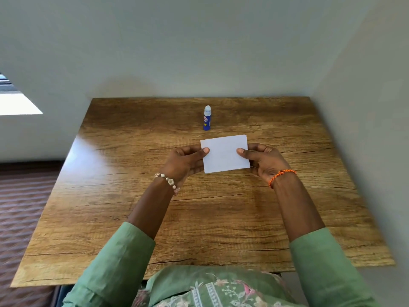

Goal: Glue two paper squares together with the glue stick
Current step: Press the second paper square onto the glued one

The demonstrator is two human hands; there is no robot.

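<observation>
Both hands pinch one white paper point(225, 154) at mid-frame, held above the wooden table point(132, 218): the left hand point(184, 161) grips its left edge with thumb on top, the right hand point(261, 161) its right edge likewise. Whether two squares are stacked there cannot be told. Just above it in the frame, the blue glue stick point(207, 118) stands upright, capped

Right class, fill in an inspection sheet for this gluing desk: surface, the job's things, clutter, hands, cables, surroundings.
Surface: brown wood-grain table.
Job's things: white paper square held above the table; whether it is one sheet or two cannot be told. Blue glue stick with white cap stands upright beyond it, capped.
Clutter: nothing seen.
Hands: left hand and right hand pinch opposite paper edges.
Cables: nothing seen.
Surroundings: plain grey walls, patterned floor.
</observation>
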